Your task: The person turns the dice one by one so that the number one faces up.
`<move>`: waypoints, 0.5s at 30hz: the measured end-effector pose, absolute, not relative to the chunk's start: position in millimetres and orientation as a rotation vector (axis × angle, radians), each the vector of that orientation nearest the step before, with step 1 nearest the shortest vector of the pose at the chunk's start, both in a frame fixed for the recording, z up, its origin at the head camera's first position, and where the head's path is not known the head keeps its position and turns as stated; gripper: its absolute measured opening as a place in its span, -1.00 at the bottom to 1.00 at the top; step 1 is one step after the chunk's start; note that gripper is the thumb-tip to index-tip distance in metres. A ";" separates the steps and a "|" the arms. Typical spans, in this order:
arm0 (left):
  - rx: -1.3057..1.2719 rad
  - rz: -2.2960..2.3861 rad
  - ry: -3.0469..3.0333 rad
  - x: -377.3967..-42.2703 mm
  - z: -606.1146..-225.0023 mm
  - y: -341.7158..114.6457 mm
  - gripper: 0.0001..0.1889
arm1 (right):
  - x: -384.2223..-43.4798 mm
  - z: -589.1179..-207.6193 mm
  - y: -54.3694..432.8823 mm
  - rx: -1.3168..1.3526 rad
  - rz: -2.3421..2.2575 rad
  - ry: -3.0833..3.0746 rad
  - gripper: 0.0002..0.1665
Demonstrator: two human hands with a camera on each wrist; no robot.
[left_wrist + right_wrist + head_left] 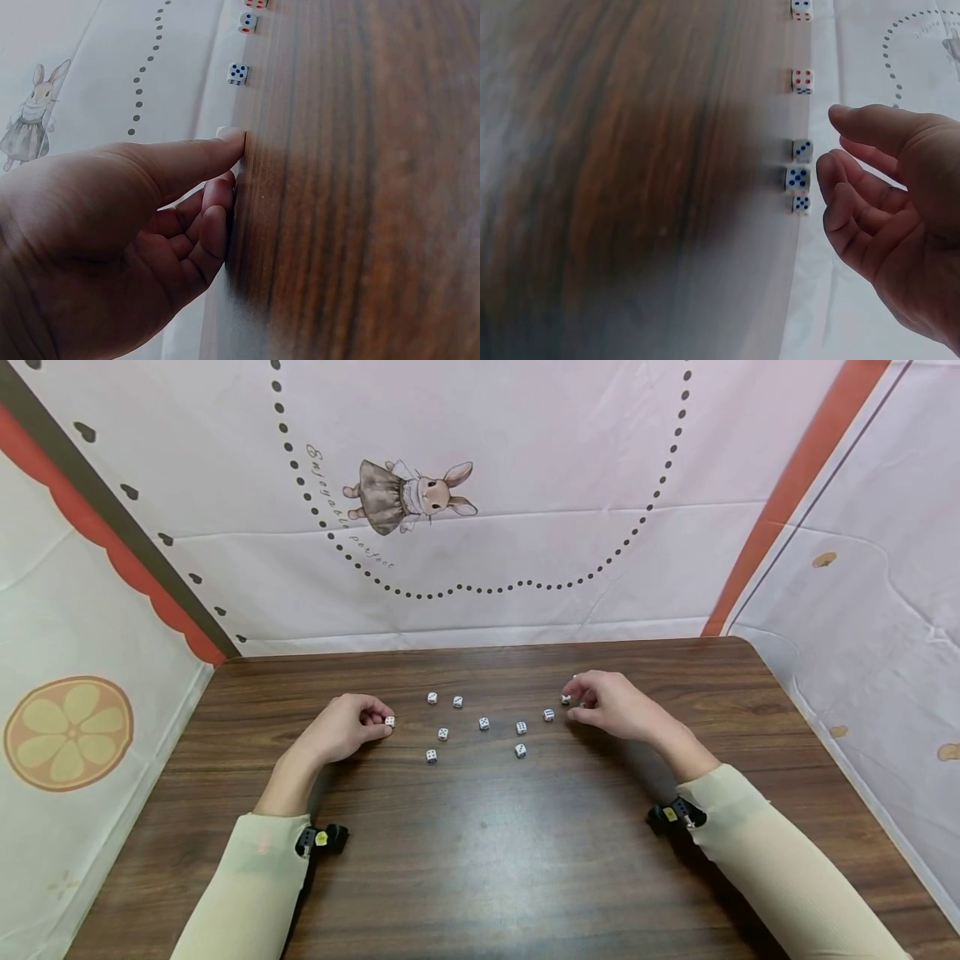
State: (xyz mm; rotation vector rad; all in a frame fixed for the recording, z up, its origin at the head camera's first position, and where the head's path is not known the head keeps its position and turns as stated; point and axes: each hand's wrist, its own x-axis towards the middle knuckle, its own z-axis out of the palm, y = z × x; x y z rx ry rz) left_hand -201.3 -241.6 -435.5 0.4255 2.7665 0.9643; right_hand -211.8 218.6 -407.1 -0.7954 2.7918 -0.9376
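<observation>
At the left of the group of dice, my left hand [347,727] has its thumb and fingertips at a white die [390,722], pinching it low at the table. In the left wrist view the thumb hides most of that die [223,131]. Over on the right, my right hand [611,703] hovers low with thumb and fingers apart, just beside a white die [566,699]. The right wrist view shows nothing between the thumb and fingers of this hand [900,202], with a blue-dotted die [802,150] close to the fingertips.
Several more white dice lie scattered between the hands, among them one in the middle [483,724] and one nearer me [521,750]. The brown wooden table [480,860] ends at a white printed cloth [525,552] behind it.
</observation>
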 end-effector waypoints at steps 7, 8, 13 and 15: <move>0.429 0.961 2.772 -200.8 -435.0 -241.0 -0.89 | -213.0 -407.1 209.2 -0.807 -0.858 2.782 -0.68; 0.430 0.962 2.773 -200.7 -434.9 -241.0 -0.90 | -213.4 -407.5 208.1 -0.818 -0.847 2.781 -0.68; 0.433 0.964 2.777 -200.5 -435.1 -241.0 -0.91 | -215.3 -410.7 203.2 -0.874 -0.794 2.782 -0.68; 0.432 0.965 2.776 -200.8 -435.6 -241.1 -0.91 | -215.6 -411.2 200.9 -0.899 -0.776 2.782 -0.68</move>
